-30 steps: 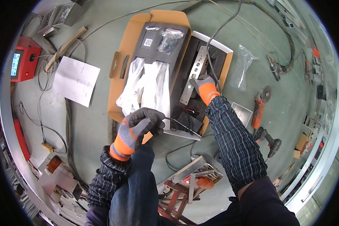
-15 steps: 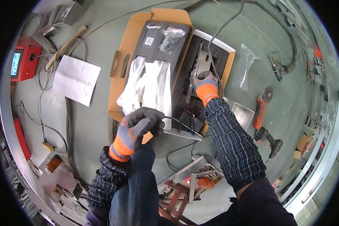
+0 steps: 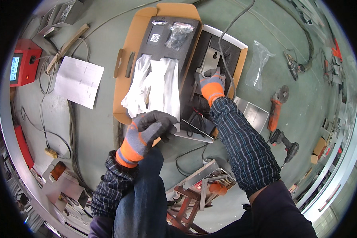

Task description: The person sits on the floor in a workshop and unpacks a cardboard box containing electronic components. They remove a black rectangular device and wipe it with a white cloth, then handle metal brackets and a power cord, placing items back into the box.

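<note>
My right hand (image 3: 211, 83), in a grey and orange work glove, is closed on a silver metal bracket (image 3: 210, 59) with a keyhole slot, lying in the dark foam of the box's right half (image 3: 244, 53). My left hand (image 3: 148, 133), gloved alike, is held with curled fingers over the near edge of the box. What its fingertips hold, if anything, is hidden. Close by them a thin rod (image 3: 196, 128) slants across the box's near corner, beside black and red leads (image 3: 199, 117). White plastic wrapping (image 3: 162, 85) covers the foam in the left half.
A grey cable (image 3: 225, 59) hangs across the box. Right of it lie a clear plastic bag (image 3: 259, 65), an angle grinder (image 3: 275, 111) and a cordless drill (image 3: 285, 146). To the left are a paper sheet (image 3: 79, 81) and a red device with a screen (image 3: 27, 63).
My right hand has shifted slightly left and nearer along the bracket, uncovering more of its far part. The left hand stays almost in place; the rod's near end now shows apart from its fingers.
</note>
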Action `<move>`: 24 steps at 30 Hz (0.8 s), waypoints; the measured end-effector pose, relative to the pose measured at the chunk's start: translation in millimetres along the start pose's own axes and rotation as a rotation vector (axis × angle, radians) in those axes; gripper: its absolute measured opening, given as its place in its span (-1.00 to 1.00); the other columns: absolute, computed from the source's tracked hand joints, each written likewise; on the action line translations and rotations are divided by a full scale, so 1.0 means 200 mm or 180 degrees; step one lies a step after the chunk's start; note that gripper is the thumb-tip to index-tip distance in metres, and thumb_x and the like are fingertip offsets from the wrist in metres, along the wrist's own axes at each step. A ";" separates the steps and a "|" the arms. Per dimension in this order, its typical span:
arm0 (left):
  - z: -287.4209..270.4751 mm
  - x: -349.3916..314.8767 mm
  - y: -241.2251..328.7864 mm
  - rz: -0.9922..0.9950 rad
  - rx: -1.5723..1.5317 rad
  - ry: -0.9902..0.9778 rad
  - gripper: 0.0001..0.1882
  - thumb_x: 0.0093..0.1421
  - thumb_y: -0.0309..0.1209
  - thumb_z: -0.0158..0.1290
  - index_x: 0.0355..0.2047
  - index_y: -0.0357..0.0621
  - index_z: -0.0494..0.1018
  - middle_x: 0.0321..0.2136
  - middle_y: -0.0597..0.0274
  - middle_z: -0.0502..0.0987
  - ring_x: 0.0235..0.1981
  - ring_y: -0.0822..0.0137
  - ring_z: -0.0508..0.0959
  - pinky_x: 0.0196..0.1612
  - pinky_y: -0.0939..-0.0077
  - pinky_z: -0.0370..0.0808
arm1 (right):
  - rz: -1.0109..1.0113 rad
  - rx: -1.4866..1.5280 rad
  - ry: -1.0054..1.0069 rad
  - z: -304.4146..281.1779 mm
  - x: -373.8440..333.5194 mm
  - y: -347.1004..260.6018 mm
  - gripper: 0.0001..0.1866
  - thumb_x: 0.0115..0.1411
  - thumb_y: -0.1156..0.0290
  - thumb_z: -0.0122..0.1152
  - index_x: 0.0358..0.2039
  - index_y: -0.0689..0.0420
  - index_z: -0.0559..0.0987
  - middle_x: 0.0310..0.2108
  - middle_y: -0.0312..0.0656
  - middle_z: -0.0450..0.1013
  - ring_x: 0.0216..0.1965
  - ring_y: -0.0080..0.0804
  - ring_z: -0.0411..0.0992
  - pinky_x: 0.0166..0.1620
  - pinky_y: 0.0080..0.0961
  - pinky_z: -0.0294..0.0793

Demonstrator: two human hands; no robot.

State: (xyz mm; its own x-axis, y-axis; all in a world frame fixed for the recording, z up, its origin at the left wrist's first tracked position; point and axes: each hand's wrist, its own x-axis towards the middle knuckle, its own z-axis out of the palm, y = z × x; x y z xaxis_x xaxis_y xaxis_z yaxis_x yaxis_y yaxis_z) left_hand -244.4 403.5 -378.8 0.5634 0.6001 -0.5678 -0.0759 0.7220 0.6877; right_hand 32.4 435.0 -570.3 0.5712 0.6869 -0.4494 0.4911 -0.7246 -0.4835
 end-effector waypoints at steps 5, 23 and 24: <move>0.12 0.16 -0.31 -0.0829 -0.0077 -0.0119 -0.66 0.36 -0.23 0.01 0.01 -0.18 0.46 -0.35 0.21 0.60 -0.43 0.42 0.59 -0.39 0.56 0.50 | 0.0043 -0.0550 0.0134 -0.03 -0.08 -0.05 -0.26 -0.11 -0.03 0.52 -0.05 0.25 0.51 -0.02 0.09 0.48 0.09 0.03 0.41 0.11 -0.20 0.43; 0.19 0.50 -0.64 -0.1268 -0.0041 -0.0376 -0.78 0.38 -0.31 -0.12 -0.20 -0.13 0.47 -0.47 0.27 0.57 -0.63 0.44 0.49 -0.60 0.62 0.39 | 0.0318 -0.0728 -0.0694 -0.07 0.20 0.08 -0.09 -0.05 -0.05 0.45 0.14 0.38 0.37 0.06 0.22 0.46 0.09 0.10 0.46 0.12 -0.21 0.46; 0.20 0.47 -0.57 -0.1436 -0.0052 -0.0325 -0.79 0.38 -0.32 -0.13 -0.20 -0.12 0.47 -0.47 0.28 0.57 -0.63 0.46 0.49 -0.61 0.63 0.38 | 0.0328 -0.0734 -0.0738 -0.06 0.22 0.07 -0.09 -0.05 -0.05 0.45 0.14 0.38 0.37 0.06 0.22 0.47 0.09 0.10 0.46 0.12 -0.21 0.46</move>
State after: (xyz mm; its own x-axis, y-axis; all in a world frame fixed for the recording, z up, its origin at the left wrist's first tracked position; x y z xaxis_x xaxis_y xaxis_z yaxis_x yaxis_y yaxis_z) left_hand -149.7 363.4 -491.8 0.6212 0.1882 -0.7607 0.1829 0.9091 0.3743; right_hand 72.4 454.2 -587.9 0.4738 0.5844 -0.6587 0.5894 -0.7662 -0.2559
